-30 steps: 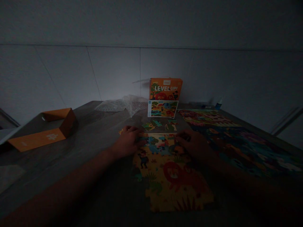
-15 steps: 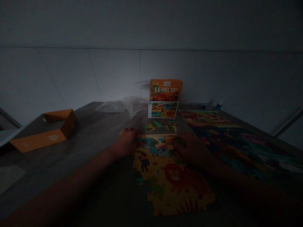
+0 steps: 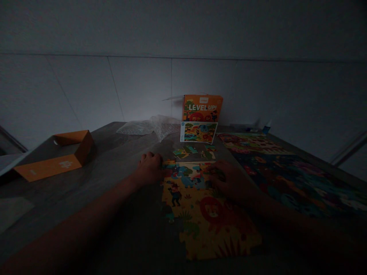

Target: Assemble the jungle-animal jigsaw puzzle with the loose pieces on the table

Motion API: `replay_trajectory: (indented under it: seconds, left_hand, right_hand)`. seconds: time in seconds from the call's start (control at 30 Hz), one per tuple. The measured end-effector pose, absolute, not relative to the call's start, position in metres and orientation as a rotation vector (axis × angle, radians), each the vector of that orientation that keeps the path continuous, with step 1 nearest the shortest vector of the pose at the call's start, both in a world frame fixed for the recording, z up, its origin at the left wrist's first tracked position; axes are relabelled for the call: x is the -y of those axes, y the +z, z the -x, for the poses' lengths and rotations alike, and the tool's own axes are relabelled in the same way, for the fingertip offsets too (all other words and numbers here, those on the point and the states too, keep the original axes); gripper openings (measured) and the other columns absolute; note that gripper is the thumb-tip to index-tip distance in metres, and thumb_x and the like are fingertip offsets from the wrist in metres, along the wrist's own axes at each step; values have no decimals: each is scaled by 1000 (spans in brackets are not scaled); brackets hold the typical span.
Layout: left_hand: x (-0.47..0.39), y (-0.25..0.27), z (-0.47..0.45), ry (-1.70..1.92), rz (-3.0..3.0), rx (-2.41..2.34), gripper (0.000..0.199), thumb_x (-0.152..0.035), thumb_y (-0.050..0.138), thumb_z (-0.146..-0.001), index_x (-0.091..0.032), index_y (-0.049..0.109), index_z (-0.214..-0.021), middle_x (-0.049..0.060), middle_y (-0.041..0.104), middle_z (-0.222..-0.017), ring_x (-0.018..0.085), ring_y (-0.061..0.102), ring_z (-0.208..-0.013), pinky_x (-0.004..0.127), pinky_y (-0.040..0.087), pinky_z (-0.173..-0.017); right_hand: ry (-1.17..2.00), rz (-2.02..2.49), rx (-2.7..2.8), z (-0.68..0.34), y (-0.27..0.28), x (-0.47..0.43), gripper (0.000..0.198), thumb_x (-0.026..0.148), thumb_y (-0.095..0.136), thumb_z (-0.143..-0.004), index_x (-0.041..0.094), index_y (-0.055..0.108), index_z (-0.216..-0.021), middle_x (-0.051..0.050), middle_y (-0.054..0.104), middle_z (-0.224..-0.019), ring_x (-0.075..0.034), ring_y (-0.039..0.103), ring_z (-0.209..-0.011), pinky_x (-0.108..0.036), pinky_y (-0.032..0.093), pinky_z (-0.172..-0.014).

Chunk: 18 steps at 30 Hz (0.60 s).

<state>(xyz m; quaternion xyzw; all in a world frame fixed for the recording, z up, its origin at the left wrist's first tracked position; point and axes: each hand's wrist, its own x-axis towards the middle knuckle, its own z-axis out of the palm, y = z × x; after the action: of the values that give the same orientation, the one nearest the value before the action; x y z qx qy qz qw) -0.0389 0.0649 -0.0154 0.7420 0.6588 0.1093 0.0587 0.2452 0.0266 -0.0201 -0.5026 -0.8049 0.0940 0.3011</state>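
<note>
Yellow lion puzzle point(image 3: 209, 214) lies dim on the table point(image 3: 114, 160); left hand point(image 3: 149, 169) and right hand point(image 3: 231, 179) press its top corners, grip lost in gloom.

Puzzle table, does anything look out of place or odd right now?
Nothing looks damaged or spilled. The lion puzzle lies slightly skewed to the table edge, with its far rows unfinished between the left hand and right hand. A few loose pieces sit beyond it, and crumpled plastic wrap lies near the box.
</note>
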Motion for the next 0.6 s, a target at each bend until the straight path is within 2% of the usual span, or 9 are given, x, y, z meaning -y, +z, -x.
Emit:
replay_trajectory:
  seconds: [0.07,0.17,0.27,0.33,0.47,0.6]
  left_hand:
    - [-64,-13,35,468,-2174,-1968,54,-46,70,-73,-13,58,-113,19,61,-112,38,55,-110,46,46,-88]
    - [-57,-7,24,820,-2030,-1662,27,-30,63,-79,-16,55,-100,8,64,-91,24,62,-85,35,49,-75]
    - [-42,-4,9,1035,-1899,-1214,19,-31,62,-81,-18,53,-91,1,60,-79,15,59,-71,27,47,-65]
    - [-30,-4,-1,1059,-1899,-1039,19,-32,65,-80,-18,54,-89,0,60,-78,14,58,-71,26,46,-65]
    - [-15,-7,-10,982,-2039,-870,13,-27,66,-80,-19,57,-83,0,63,-83,14,60,-78,27,47,-72]
    - [-27,-10,-2,971,-2117,-962,13,-32,60,-84,-19,61,-87,3,67,-90,17,62,-84,29,49,-77]
  right_hand:
    - [249,1325,2122,-245,-20,-27,23,30,59,-83,17,68,-99,-12,69,-104,-25,66,-95,-39,51,-85]
    - [288,1279,2066,-245,-18,-25,27,34,56,-87,17,67,-105,-12,70,-105,-24,67,-96,-37,53,-82]
    - [380,1175,2057,-242,-16,-20,33,36,55,-89,18,64,-115,-9,72,-101,-21,69,-89,-32,54,-75]
    - [432,1089,2104,-239,-15,-16,32,37,55,-89,19,65,-112,-7,73,-94,-19,69,-82,-28,53,-68]
    - [424,1017,2216,-234,-14,-7,31,41,50,-91,17,67,-85,-6,70,-76,-17,63,-64,-26,47,-56]
    - [423,1079,2135,-234,-12,-7,28,38,50,-91,17,67,-83,-4,69,-75,-17,62,-64,-26,46,-57]
